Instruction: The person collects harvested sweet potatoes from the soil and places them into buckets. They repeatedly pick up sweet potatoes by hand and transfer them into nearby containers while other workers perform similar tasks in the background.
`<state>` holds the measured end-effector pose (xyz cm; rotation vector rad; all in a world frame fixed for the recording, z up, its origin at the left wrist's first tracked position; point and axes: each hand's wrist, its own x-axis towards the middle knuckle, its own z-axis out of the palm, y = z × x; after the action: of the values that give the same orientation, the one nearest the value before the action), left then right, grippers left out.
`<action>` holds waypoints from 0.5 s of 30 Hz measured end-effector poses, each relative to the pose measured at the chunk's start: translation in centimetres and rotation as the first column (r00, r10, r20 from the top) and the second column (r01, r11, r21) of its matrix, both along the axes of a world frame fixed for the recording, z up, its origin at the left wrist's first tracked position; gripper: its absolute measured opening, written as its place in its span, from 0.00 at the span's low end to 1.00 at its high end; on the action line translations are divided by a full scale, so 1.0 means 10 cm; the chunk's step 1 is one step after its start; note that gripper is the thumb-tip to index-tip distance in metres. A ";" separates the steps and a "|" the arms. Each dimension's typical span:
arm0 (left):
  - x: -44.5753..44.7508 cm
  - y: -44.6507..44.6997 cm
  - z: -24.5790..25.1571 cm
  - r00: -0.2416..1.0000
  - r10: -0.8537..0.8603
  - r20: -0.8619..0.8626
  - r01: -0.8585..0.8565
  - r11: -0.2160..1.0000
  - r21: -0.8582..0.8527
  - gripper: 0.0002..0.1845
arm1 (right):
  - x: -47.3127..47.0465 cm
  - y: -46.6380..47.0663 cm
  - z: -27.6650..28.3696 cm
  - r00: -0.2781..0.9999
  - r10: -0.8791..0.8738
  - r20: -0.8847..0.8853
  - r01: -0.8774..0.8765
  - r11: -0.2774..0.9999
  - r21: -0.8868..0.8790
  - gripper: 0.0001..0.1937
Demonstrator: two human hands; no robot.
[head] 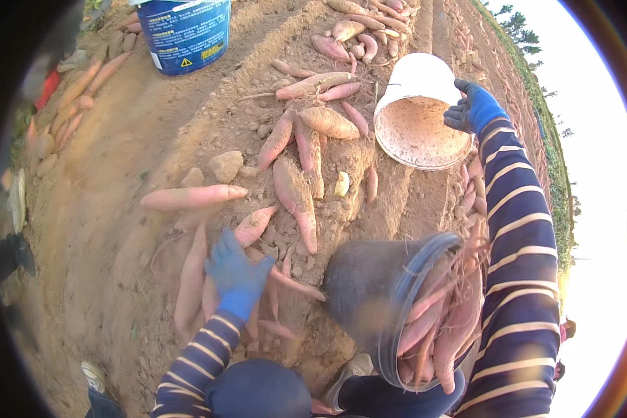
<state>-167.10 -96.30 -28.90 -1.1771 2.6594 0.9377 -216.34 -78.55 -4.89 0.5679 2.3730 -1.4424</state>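
Note:
My left hand, in a blue work glove, lies over several sweet potatoes on the soil, thumb spread. Its fingertips reach a pink sweet potato; its palm side is hidden, so a grip cannot be made out. At arm's length my right hand, also gloved, is at the side of a white plastic bucket, fingers apart. This bucket is tipped over, its dirt-stained inside facing me. Nearer, a black bucket leans over, with sweet potatoes crowding its mouth.
Loose sweet potatoes and soil clods lie ahead. A heap of sweet potatoes is farther up the row. At upper left stands a blue printed bucket. Another person's shoe shows at the left edge. My knee is below.

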 end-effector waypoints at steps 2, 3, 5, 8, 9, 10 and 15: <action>-0.05 -0.02 0.01 1.000 -0.004 -0.001 0.004 1.000 0.002 0.54 | -0.30 0.10 -0.13 0.997 -0.051 0.066 0.050 0.998 0.023 0.44; -0.06 -0.04 0.02 1.000 -0.013 -0.018 0.013 1.000 0.001 0.53 | -0.39 0.18 -0.22 1.000 -0.015 0.021 0.015 1.000 0.025 0.42; -0.07 -0.07 0.03 1.000 -0.012 -0.019 0.012 1.000 -0.004 0.50 | -0.55 0.24 -0.37 0.991 -0.130 0.016 0.131 0.989 -0.066 0.40; -0.05 -0.11 0.00 1.000 -0.015 0.017 0.015 1.000 -0.003 0.48 | -0.64 0.23 -0.73 0.915 -0.404 -0.009 0.369 0.842 -0.394 0.39; -0.05 -0.12 -0.02 1.000 -0.018 0.010 0.019 1.000 -0.016 0.48 | -0.65 0.20 -0.87 0.893 -0.444 0.077 0.423 0.767 -0.482 0.38; -0.04 -0.12 -0.04 1.000 -0.025 0.002 0.025 0.999 -0.026 0.48 | -0.65 0.15 -1.04 0.852 -0.513 0.105 0.477 0.676 -0.561 0.37; -0.02 -0.16 -0.18 0.998 -0.047 -0.028 0.045 0.995 -0.084 0.51 | -0.95 0.00 -1.57 0.957 -0.265 -0.115 0.084 0.636 -0.767 0.24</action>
<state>-167.26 -97.93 -30.66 -1.1211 2.7617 0.8523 -225.88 -78.57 -20.58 0.4176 1.5883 -2.4865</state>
